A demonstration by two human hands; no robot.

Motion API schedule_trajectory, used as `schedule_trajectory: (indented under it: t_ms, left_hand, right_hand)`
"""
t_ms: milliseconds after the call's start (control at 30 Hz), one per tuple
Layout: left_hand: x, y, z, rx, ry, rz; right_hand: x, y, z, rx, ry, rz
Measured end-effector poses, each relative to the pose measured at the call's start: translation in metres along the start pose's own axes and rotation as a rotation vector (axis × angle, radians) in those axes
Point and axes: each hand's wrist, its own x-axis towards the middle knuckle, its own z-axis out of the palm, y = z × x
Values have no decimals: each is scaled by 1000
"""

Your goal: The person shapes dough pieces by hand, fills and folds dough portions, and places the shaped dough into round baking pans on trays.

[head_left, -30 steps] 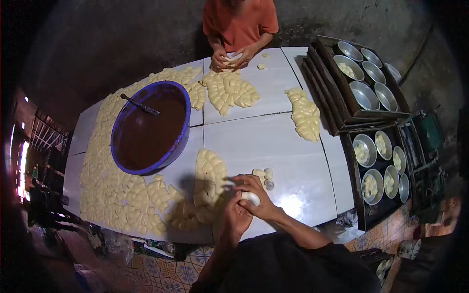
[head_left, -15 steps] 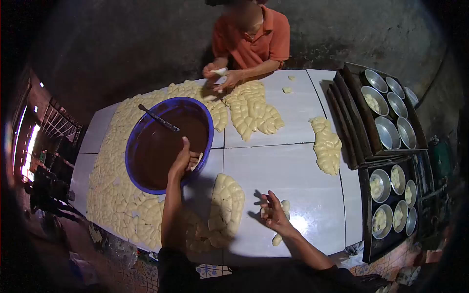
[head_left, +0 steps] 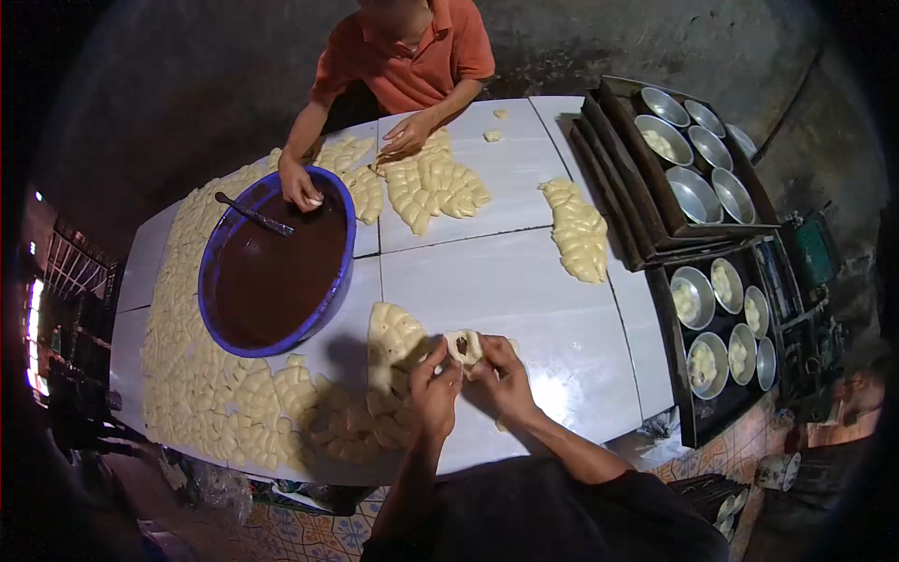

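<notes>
Here, 2 hands (head_left: 434,395) (head_left: 507,382) (curled) hold dough (head_left: 472,345).

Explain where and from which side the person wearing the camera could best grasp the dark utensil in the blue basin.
Probably by the end jutting past the rim of the blue basin, approached from the wearer's left: the dark utensil slants across that rim, its other end lies over the brown filling, and a co-worker's hand is inside, to its right.
</notes>
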Motion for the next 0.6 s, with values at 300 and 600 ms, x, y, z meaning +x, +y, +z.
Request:
schedule_trajectory:
  t_ms: [300,600]
  left_hand:
    - [-43,-24,-8,441,-295,240]
    - [-48,-57,15,461,-285,33]
  right_hand:
    - [-31,-21,-40,315,18,-202]
    - [-76,-22,-66,-61,34,-30]
